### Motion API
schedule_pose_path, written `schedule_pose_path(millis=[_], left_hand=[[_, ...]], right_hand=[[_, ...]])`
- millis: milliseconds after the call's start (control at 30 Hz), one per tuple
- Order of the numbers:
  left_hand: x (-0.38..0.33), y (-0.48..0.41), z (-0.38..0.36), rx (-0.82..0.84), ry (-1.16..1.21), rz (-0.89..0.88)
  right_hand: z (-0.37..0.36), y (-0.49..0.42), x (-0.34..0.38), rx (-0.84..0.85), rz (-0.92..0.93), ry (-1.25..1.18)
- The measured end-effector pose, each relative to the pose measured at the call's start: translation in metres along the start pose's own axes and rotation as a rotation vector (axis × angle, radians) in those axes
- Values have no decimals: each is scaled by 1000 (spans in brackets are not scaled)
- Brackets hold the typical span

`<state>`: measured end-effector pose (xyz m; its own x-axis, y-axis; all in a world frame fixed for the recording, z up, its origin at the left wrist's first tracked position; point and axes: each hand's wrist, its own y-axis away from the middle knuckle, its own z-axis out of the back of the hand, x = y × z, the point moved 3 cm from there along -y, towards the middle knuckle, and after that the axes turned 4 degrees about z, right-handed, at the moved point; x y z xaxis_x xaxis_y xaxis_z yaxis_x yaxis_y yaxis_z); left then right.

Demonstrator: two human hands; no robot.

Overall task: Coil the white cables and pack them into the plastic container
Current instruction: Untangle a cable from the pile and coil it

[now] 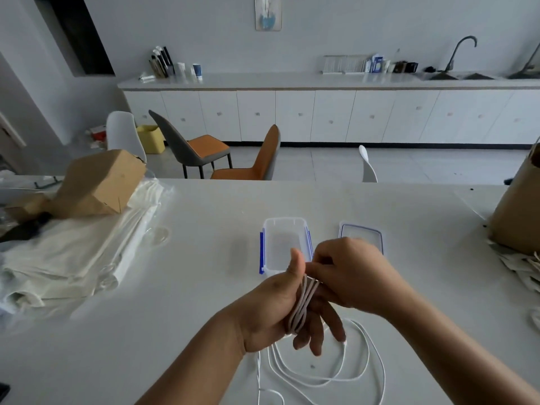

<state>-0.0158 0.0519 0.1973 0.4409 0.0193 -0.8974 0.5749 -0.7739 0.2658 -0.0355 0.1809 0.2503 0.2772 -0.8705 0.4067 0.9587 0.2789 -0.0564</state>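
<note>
left hand [277,305] is held above the white table [175,287]. thumb is raised; fingers [318,331] are stretched nearly straight and pointed down toward the near edge. nothing is clenched by it. several turns of a thin white cable [302,305] are wound round this palm and carried as a narrow bundle of loops. the bundle's long axis is laid from the thumb base down across the palm, far to near, with its lower end leaning slightly left.

right hand [353,276] is placed just beside and partly over the left, fingers curled. the upper end of the bundle is pinched by it, close against the left thumb.

the rest of the cable is slack: wide curves are spread on the table below both hands and are cut off by the lower frame edge.

a clear rectangular plastic container with blue side clips [282,238] is set uncovered on the table just beyond the hands, long axis pointing away from the person. its near end is hidden by the left thumb and right hand. a clear flat lid with a blue rim [362,230] is laid to its right, apart from it and partly covered by the right hand.
</note>
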Motion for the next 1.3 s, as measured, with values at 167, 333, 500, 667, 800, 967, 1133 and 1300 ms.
schedule_pose_path(millis=[167, 333, 500, 667, 800, 967, 1133, 1300], left_hand=[[-2, -3, -4, -204, -85, -92], [-3, -8, 10, -478, 168, -281], [-19, -3, 6, -410, 654, -452], [-14, 0, 2, -283, 765, -462], [-16, -3, -5, -57, 757, -533], [-18, -3, -13, 149, 724, -549], [-16, -1, -10, 162, 667, -517], [-16, 1, -4, -87, 568, -320]], right_hand=[[8, 24, 17, -97, 63, 312], [-25, 54, 30, -303, 126, -85], [-58, 71, 19, -267, -87, -673], [-74, 64, 6, -143, -331, -1573], [-75, 56, 1, -32, -384, -1900], [-72, 51, -2, 36, -113, -1741], [-68, 48, -6, -48, -77, -1624], [-64, 46, -7, -80, -62, -1520]])
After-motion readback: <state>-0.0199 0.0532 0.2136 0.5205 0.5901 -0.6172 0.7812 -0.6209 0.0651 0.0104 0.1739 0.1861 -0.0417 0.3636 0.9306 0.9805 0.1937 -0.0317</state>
